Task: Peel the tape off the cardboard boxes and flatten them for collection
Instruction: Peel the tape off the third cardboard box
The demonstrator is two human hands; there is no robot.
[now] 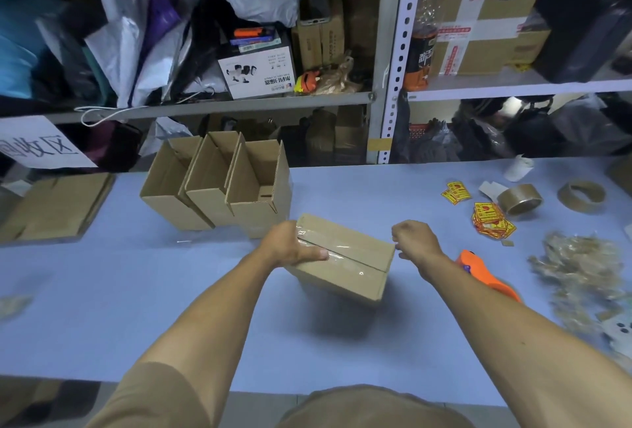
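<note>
Brown cardboard fills the middle of the view: a closed box (345,258) sits tilted just above the pale blue table (171,290), one near corner dipping toward the surface, with a strip of clear tape (342,256) running along its top seam. The left hand (290,244) grips the box's left end, thumb laid flat on top across the tape and the other fingers curled out of sight over the far edge. The right hand (412,237) hovers at the box's right end with fingers curled tight together (whether they pinch the tape's end there cannot be told). Just beyond the box, toward the far left, three open cardboard boxes (219,184) stand side by side, touching one another, flaps up. A flattened sheet of cardboard (54,205) lies at the far left edge of the table. An orange box cutter (485,273) rests on the table just right of the right forearm, partly hidden by it. Farther right lie a heap of crumpled peeled tape (581,270), a scatter of red and yellow stickers (489,220), a roll of brown tape (519,198) and an empty cardboard tape core (581,195). Metal shelving (390,51) crowded with bags and boxes rises behind the table.
</note>
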